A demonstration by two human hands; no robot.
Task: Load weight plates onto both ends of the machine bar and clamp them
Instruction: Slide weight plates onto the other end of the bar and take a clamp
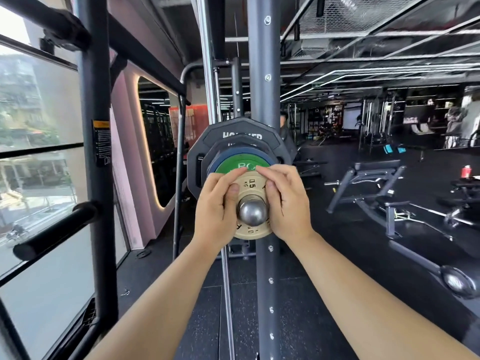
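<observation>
Entries, nearest first, all placed from the bar end.

1. Left hand (214, 203): just left of the bar end. I see the thumb laid on the face of the small plate and the fingers curled over its upper rim, so it is grasping that plate.
2. Right hand (287, 201): just right of the bar end, mirroring the left, and also grasping the small plate. Both hands are equally near.
3. Bar end (252, 213): a rounded steel tip pointing at me. The bar's long axis runs straight away from me through the plates.
4. Small plate (248, 184): cream, marked 0.5 kg, threaded on the bar just behind the bar end with its flat face toward me. I cannot tell whether it touches the plate behind it.
5. Green plate (228, 166): next behind the small plate, and wider.
6. Blue plate (233, 155): behind the green one; only its rim shows.
7. Black plates (241, 128): the largest, furthest back on the bar.
8. Post (263, 74): upright, just behind and right of the bar end.
9. Guide rod (207, 74): a bright steel rod, upright, behind and left of the bar end.
10. Frame (94, 74): a dark upright, well left of the bar end.
11. Bench (374, 172): well right of the bar end, and beyond it.

My judgement is that the next move is a straight push along the bar, away from me, to seat the small plate. There is open room on both sides of the hands. I see no clamp, so clamping is not yet done.
</observation>
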